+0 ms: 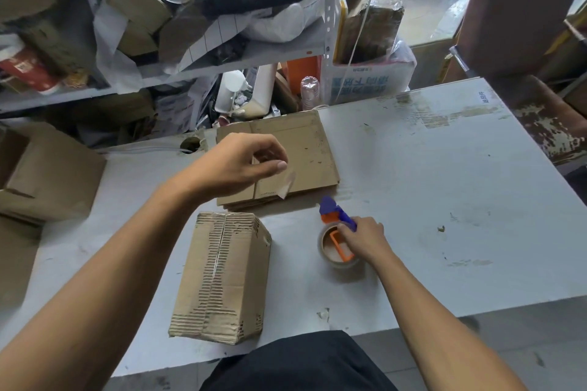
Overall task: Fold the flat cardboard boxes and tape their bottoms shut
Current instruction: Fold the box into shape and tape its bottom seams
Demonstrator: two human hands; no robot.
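Folded box [222, 276]: standing near the table's near edge, left of its middle; worn brown cardboard, the outer paper torn away in bands so the corrugation is showing; two flaps are meeting along a centre seam on top.
Flat boxes [298, 155]: lying as a stack near the far edge of the table [444, 200], just beyond the folded box; the top sheet is creased, with small dark specks.
Left hand [241, 165]: hovering over the flat stack, thumb and fingers pinching a short strip of clear tape [287, 184] that is hanging down from the fingertips.
Right hand [365, 238]: gripping the blue handle of the tape dispenser [338, 235], which is resting on the table to the right of the folded box; its orange frame is sitting inside a roll of clear tape.
Open room: the right half of the table is lying bare except for stains and tape residue toward the far right corner.
Edges: an open carton [47, 174] is sitting past the left edge; cluttered metal shelving [328, 25] is rising behind the far edge.
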